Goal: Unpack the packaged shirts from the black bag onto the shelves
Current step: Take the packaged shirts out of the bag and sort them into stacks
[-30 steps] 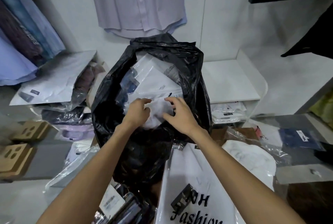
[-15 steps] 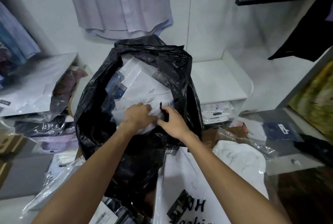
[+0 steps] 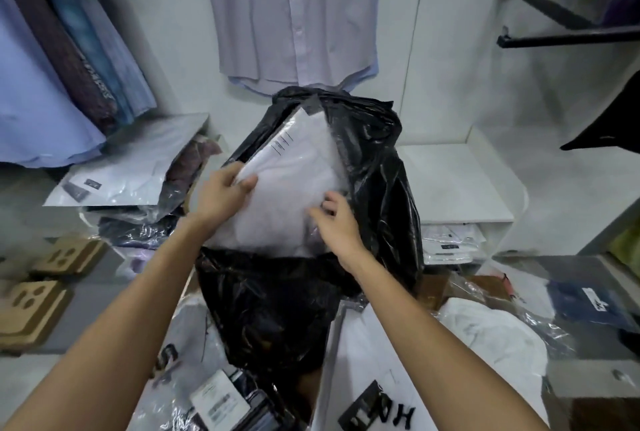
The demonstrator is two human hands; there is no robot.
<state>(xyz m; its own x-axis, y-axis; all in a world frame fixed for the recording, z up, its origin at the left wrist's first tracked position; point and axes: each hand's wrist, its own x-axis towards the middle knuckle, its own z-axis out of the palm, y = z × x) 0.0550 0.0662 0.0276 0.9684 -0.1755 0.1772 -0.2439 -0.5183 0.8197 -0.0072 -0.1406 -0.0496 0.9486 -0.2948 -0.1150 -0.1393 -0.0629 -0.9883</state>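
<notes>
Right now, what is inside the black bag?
One packaged shirt sticks out of the black bag; the left hand grips it, the right hand touches it. It covers whatever lies deeper.

Only legible txt: big black letters "HN", seen upside down, on white pkg (image 3: 381, 371) at bottom right. White label (image 3: 218, 403) at bottom centre, small print on pkg (image 3: 287, 188) in the bag, tag on navy pkg (image 3: 594, 302) at right: too blurred to read
</notes>
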